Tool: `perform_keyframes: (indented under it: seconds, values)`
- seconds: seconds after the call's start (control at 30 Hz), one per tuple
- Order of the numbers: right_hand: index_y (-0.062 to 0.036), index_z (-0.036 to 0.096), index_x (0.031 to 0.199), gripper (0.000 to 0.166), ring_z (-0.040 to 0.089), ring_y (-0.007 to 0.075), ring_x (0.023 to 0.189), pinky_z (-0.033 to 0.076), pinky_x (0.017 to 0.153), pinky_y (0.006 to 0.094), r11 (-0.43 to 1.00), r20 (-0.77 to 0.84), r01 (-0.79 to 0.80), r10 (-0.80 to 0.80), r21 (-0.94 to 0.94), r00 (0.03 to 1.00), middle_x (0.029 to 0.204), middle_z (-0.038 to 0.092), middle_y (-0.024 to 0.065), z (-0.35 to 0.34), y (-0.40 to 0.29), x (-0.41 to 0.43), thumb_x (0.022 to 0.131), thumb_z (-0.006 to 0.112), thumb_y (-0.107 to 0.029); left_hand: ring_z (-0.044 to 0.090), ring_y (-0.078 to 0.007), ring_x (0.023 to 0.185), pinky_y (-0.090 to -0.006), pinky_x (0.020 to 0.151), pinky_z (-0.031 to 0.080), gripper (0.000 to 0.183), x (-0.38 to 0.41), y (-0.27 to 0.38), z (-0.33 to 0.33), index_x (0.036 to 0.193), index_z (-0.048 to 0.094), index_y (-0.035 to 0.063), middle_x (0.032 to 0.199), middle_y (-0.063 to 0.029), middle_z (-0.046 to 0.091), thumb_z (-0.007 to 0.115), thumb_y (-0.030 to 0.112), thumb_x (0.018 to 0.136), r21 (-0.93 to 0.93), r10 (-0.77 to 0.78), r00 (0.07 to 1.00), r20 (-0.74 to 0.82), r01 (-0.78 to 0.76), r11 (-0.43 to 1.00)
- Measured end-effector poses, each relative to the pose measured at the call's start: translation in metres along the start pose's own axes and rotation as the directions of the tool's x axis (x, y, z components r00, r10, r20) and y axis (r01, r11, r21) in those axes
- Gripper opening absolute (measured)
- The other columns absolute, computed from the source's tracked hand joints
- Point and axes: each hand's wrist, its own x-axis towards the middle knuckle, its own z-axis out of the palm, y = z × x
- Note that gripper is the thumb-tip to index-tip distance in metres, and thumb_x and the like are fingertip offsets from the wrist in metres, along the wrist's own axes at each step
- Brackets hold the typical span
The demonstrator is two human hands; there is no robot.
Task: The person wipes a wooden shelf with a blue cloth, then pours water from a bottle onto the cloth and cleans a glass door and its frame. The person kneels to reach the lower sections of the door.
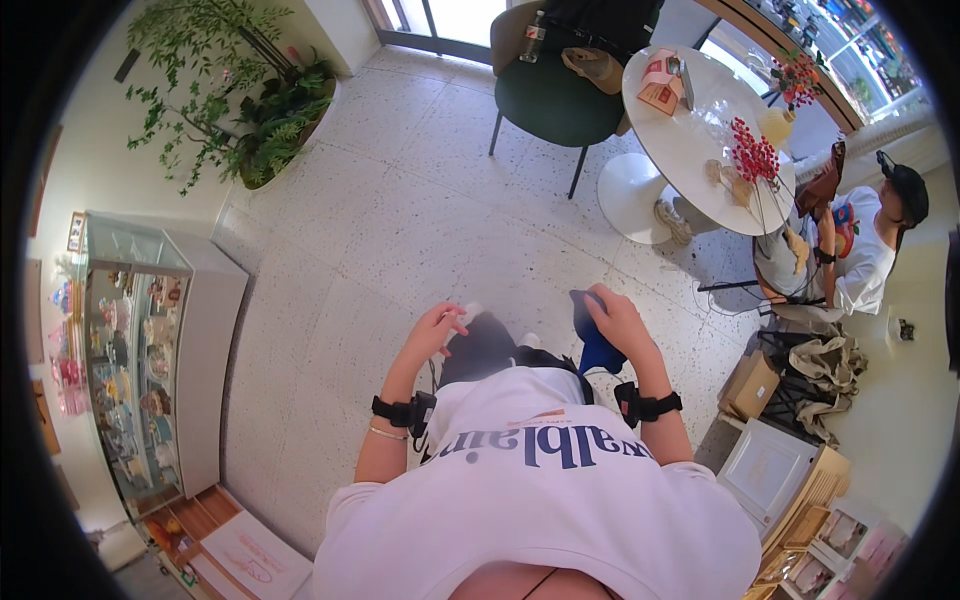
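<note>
My right hand (619, 319) grips a dark blue cloth (598, 346), which hangs down beside my right hip. Nothing is held in my left hand (435, 330); its fingers are loosely bent and apart, in front of my left thigh. A black strap with a small device (415, 412) is fastened round my left forearm, and a similar device (636, 405) sits on the right one. Below both hands spreads the pale speckled floor (390, 247).
At left stands a glass display case (142, 375) with decorated cakes. Ahead are a potted plant (285, 135) and a green chair (555, 105). To the right, a person (862, 240) sits by a round white table (697, 142); a cardboard box (750, 386) and white cabinet (765, 469) are nearer.
</note>
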Motion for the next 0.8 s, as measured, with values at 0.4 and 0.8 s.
perform_keyframes:
  seconds: [0.4,0.8]
  values:
    - [-0.0031,0.059,0.102,0.025,0.062,0.0420,0.082,0.048,0.072,0.0414,0.942,-0.186,-0.322,0.335,0.095,0.924,0.087,0.065,0.0248,-0.070,0.019,0.195,0.095,0.054,-0.027,0.063,-0.0109,0.083,-0.0269,0.057,0.051,0.035,0.297,0.139,-0.088,0.118,0.061,0.0088,0.092,-0.0070,0.069,0.038,0.030,0.101,0.177,-0.027,0.970,0.240,-0.016,0.984]
    - [-0.0014,0.059,0.104,0.026,0.060,0.0265,0.076,0.047,0.074,0.0340,0.874,-0.193,-0.427,0.472,0.234,0.860,0.083,0.064,0.0181,-0.120,0.024,0.390,0.096,0.054,-0.025,0.061,-0.0133,0.064,-0.0273,0.051,0.051,0.032,0.557,0.331,-0.101,0.110,0.067,0.0057,0.084,-0.0049,0.070,0.043,0.023,0.096,0.257,0.115,0.977,0.180,-0.159,0.953]
